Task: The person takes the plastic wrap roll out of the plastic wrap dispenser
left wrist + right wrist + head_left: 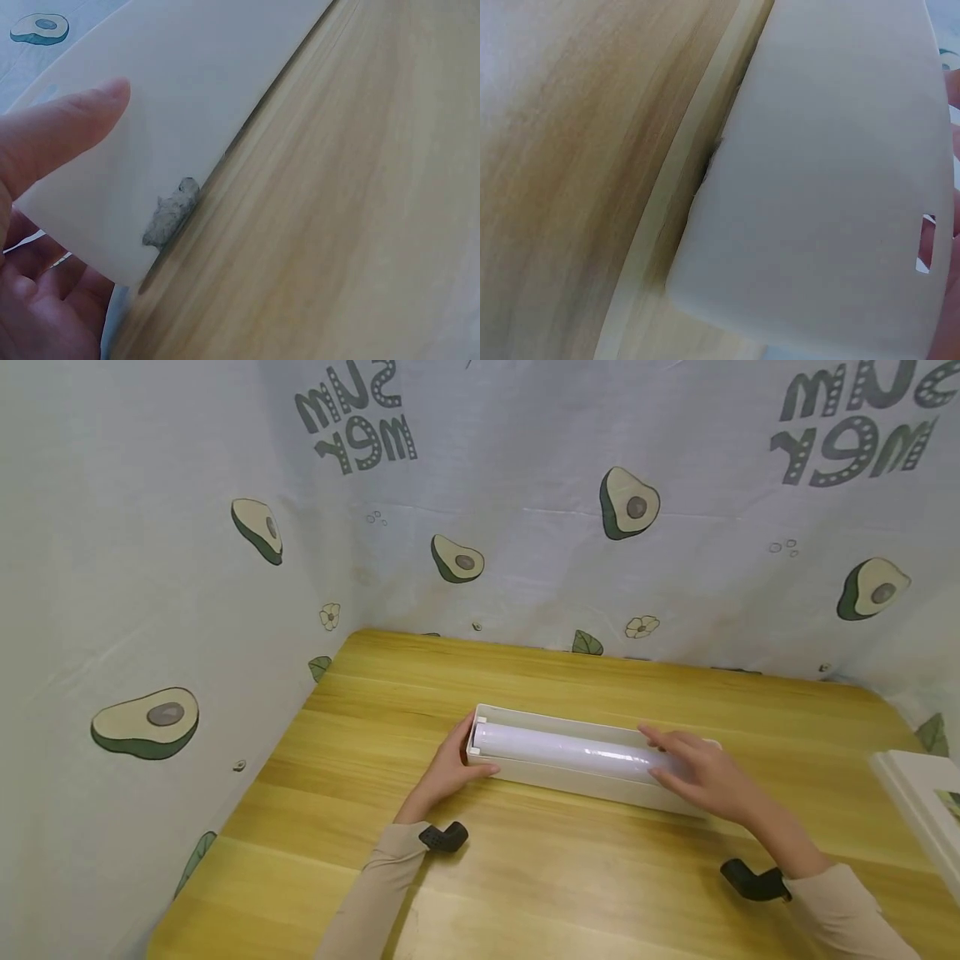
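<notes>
As the person leans both arms over the wooden table (540, 885), a long white case (570, 780) lies between the two hands, open at the top, with a pale, shiny roll (562, 752) lengthwise inside it. The left hand (446, 768) grips the case's left end, its thumb pressed on the near wall and its fingers round behind the end. The right hand (712, 777) is loosely spread over the right end of the roll, thumb on the near side and fingers toward the far wall; I cannot tell how firmly it touches, and it hides the roll's right tip.

The case slants slightly, its right end nearer than its left. A narrow gap shows between the roll and the far wall. Low on the near wall, toward the left end, is a grey patch (172, 214); near the rim at the right is a small slot (926, 244).

Wood stretches from the case to the far edge, and more widely to the left and near sides. At the far right, well apart from the case, a white slab-like object (918, 802) borders the table space.
</notes>
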{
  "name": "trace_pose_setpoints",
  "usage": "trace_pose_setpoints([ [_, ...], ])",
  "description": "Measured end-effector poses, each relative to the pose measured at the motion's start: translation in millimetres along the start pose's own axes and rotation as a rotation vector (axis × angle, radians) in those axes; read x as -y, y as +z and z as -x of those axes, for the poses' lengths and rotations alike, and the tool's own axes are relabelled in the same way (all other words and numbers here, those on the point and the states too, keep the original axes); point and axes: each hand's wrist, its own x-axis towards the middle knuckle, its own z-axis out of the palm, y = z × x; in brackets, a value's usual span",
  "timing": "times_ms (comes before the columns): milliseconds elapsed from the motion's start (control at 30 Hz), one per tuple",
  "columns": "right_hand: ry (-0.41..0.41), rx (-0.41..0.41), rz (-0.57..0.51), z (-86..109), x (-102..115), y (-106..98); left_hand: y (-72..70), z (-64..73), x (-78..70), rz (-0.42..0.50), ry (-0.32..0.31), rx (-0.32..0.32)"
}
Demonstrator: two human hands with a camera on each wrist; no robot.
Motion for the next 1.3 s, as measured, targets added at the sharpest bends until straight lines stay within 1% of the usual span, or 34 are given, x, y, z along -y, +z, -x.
trace_pose_setpoints([
  [167, 0.002, 0.006, -0.052, 2.3, -2, 3, 0.9, 4.2, -21.0, -0.014, -0.028, 0.029],
  [233, 0.01, 0.022, -0.054, 2.4, -2, 4, 1.2, 5.6, -24.4, -0.005, -0.027, 0.032],
  [467, -0.001, 0.095, -0.008, -3.3, -7, 7, 0.7, 4.9, -23.6, 0.005, -0.044, 0.037],
  [633, -0.017, 0.156, 0.024, -9.4, -10, 8, -0.6, 2.6, -24.0, 0.005, -0.037, 0.036],
  [800, -0.058, 0.184, 0.019, -15.2, -14, 9, -1.9, 2.5, -25.2, -0.001, -0.042, 0.024],
  [967, -0.072, 0.23, 0.014, -20.7, -15, 9, -2.9, 2.4, -25.7, 0.0, -0.041, 0.013],
  [1133, -0.091, 0.281, 0.002, -24.0, -15, 9, -3.4, 2.8, -23.8, 0.022, -0.032, 0.022],
  [1300, -0.084, 0.283, -0.013, -24.8, -15, 12, -4.0, 3.9, -21.1, 0.034, -0.032, 0.024],
])
